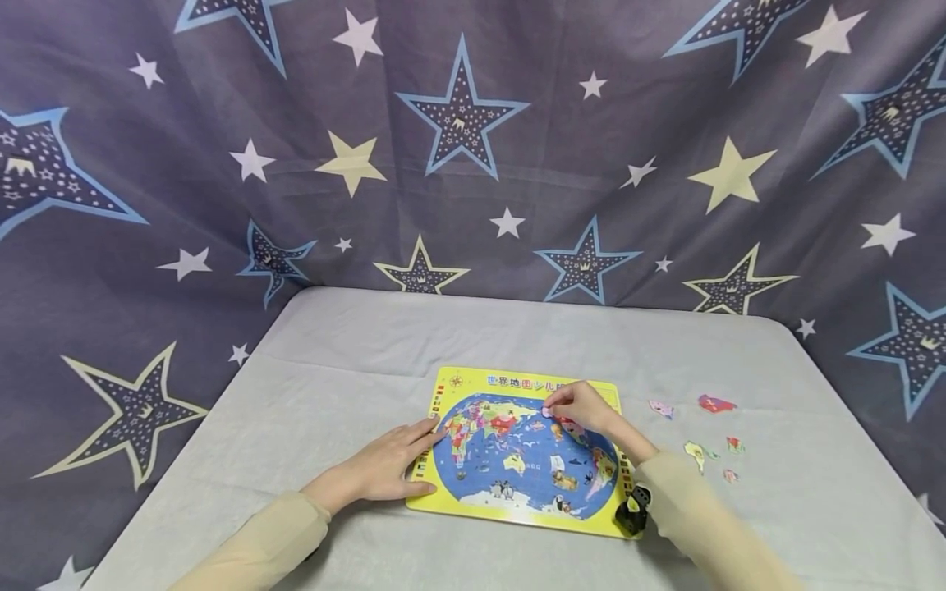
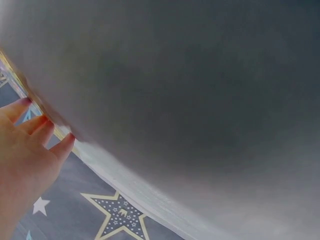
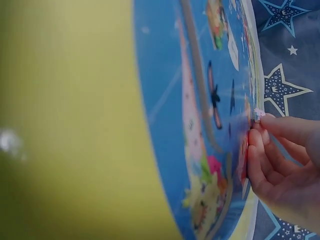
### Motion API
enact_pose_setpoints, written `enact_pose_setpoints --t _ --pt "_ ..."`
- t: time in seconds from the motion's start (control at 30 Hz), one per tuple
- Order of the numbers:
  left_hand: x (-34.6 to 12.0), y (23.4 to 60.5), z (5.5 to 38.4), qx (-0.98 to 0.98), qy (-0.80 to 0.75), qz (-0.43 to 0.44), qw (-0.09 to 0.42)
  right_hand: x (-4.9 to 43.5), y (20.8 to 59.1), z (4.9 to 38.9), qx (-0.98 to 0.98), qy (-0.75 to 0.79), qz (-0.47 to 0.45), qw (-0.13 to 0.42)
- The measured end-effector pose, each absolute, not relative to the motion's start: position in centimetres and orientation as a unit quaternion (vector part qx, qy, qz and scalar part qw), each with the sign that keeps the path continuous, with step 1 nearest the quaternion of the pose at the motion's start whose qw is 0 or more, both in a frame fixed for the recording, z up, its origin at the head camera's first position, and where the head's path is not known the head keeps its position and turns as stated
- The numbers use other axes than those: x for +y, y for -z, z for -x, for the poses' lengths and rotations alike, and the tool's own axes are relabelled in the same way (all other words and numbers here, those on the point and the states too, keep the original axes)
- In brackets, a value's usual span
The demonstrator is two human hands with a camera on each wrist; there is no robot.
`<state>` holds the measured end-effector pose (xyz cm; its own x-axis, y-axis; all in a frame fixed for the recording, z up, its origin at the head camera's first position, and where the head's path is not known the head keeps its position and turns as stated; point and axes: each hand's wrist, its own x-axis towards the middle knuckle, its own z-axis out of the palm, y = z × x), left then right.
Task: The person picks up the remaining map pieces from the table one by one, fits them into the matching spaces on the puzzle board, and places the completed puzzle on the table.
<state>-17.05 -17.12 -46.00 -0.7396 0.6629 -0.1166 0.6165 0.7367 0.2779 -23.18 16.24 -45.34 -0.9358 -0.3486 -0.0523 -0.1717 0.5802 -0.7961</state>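
Curtain [image 1: 460, 213] hanging behind map board [image 1: 535, 447], left hand [image 1: 390, 462] spreading fingers on it, right hand [image 1: 587, 409] pinching piece [image 1: 547, 411] there, loose pieces [image 1: 717, 403] lying right of it

The map board [image 1: 528, 484] lies on the table [image 1: 355, 345] at lower centre, loose pieces [image 1: 715, 404] to its right. Behind the table, a curtain [image 1: 414, 205] fills the head view's top.

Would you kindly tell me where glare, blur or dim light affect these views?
Head: fairly even light, puzzle board reasonably clear; left wrist: the tabletop falls into smooth, dark shade; right wrist: the nearby yellow border is blurred, with a pale glare spot at the left edge.
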Motion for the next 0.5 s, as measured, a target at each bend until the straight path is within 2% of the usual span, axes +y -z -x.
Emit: enact_pose_setpoints --t 0.5 --pt "-17.13 46.02 17.11 0.924 -0.117 -0.348 0.106 15.71 45.32 22.78 0.899 0.399 0.165 0.075"
